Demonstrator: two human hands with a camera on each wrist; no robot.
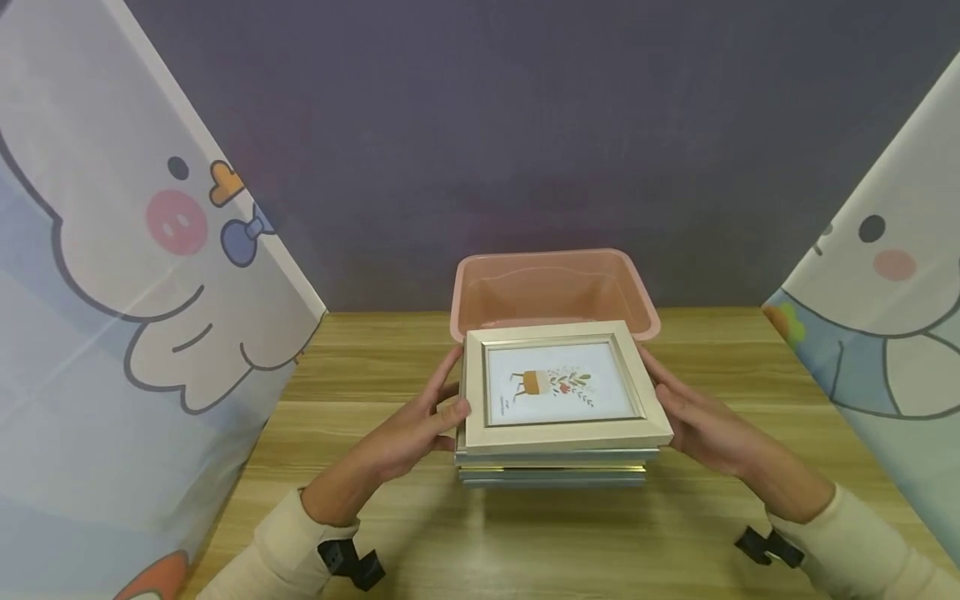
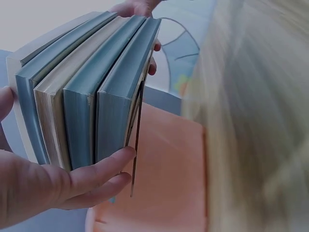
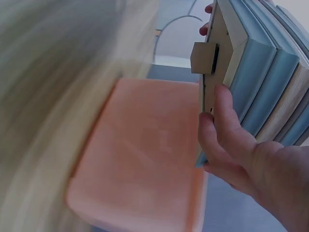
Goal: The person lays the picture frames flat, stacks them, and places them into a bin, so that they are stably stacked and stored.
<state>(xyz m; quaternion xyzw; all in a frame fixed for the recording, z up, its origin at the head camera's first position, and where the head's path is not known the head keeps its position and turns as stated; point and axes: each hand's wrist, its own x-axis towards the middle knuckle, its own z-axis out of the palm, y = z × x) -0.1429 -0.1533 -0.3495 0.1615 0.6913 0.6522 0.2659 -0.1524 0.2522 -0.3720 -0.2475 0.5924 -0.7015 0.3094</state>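
Observation:
A stack of several picture frames [image 2: 79, 111], cream and blue ones, is held between both hands, off the table. The top frame [image 1: 558, 387] is cream with a gilt inner edge and shows a small floral print. My left hand [image 1: 408, 433] grips the stack's left side, thumb at the top frame's edge and fingers lower down. On the opposite side my right hand [image 1: 708, 429] grips it, fingertips reaching under the bottom frame in the right wrist view. That frame's brown backing [image 3: 219, 63] carries a fold-out stand [image 3: 204, 58].
Behind the stack, a pink plastic basin [image 1: 555, 287] stands on the wood-grain table [image 1: 360, 358], its front partly hidden by the frames. A dark wall [image 1: 525, 125] rises at the back. Cartoon-printed curtains [image 1: 97, 350] hang at left and right.

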